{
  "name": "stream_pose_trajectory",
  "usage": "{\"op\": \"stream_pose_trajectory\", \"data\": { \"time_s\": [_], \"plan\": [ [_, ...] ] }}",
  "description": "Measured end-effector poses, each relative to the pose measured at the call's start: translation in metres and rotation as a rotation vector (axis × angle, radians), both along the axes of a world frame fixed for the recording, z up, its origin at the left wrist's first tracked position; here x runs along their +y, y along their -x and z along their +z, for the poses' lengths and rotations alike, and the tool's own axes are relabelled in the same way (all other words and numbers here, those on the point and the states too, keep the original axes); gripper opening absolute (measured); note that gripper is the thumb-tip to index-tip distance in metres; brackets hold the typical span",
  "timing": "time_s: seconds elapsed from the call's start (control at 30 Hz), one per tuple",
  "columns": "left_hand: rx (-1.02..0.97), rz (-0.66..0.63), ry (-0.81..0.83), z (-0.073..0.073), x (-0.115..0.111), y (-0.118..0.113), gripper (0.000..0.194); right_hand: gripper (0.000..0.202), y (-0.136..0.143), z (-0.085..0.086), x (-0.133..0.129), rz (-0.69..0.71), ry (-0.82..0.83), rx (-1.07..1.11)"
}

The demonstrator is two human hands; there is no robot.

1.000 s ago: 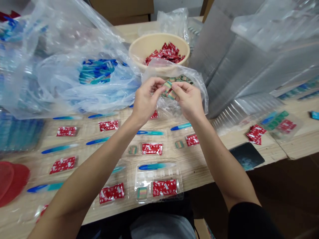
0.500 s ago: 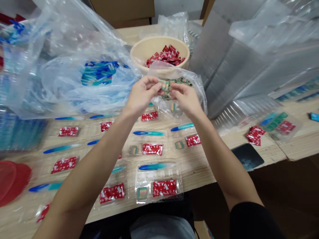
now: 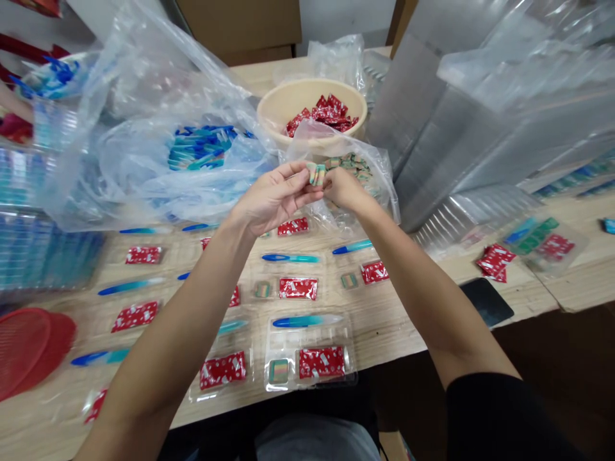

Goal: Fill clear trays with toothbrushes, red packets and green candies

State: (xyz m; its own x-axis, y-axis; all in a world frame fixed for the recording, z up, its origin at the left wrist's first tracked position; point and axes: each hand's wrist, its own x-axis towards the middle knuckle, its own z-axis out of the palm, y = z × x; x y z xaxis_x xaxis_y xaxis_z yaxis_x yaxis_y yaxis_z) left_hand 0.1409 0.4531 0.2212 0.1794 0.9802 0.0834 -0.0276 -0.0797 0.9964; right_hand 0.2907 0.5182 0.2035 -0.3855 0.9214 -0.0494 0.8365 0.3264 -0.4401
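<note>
A pale, wood-grained desk fills most of the room in view, a seam crossing it toward the right. Behind it stand a brown cardboard box and a whitish wall. Below the desk's near right edge, the floor area is dark brown and shadowed.

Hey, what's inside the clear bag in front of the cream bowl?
The clear bag holds a pile of small striped pieces. The right hand covers part of it, and whatever lies beneath the top layer is hidden.
</note>
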Motion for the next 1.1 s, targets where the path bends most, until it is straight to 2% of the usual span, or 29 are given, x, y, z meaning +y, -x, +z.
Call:
{"op": "stream_pose_trajectory", "data": {
  "time_s": [0.13, 0.23, 0.33, 0.4, 0.5, 0.57, 0.83, 0.97, 1.1],
  "plan": [
    [-0.175, 0.076, 0.136, 0.003, -0.002, 0.006, 0.005, 0.020, 0.001, -0.005, 0.002, -0.098, 0.032, 0.044],
    [-0.322, 0.140, 0.238, 0.005, -0.005, 0.009, 0.008, 0.015, 0.001, -0.008, 0.004, -0.148, 0.004, 0.182],
    [-0.375, 0.169, 0.244, 0.004, -0.007, 0.012, 0.011, 0.014, -0.002, -0.009, 0.000, -0.243, -0.049, 0.456],
    [-0.365, 0.171, 0.211, 0.002, -0.007, 0.012, 0.011, 0.012, -0.004, -0.008, -0.006, -0.292, -0.012, 0.698],
    [-0.322, 0.180, 0.157, 0.000, -0.005, 0.007, 0.011, 0.006, -0.006, -0.004, -0.021, -0.277, 0.087, 1.003],
    [-0.283, 0.186, 0.122, -0.001, -0.004, 0.001, 0.011, 0.004, -0.006, 0.000, -0.032, -0.257, 0.115, 1.110],
    [-0.195, 0.278, -0.023, -0.004, 0.000, -0.021, 0.015, 0.007, -0.001, 0.013, -0.045, -0.209, 0.152, 1.240],
    [-0.201, 0.234, 0.020, -0.003, 0.000, -0.018, 0.014, 0.005, -0.007, 0.013, -0.046, -0.185, 0.165, 1.261],
    [-0.233, 0.232, 0.050, -0.002, 0.000, -0.015, 0.016, 0.004, -0.012, 0.013, -0.048, -0.204, 0.086, 1.189]
  ]
}}
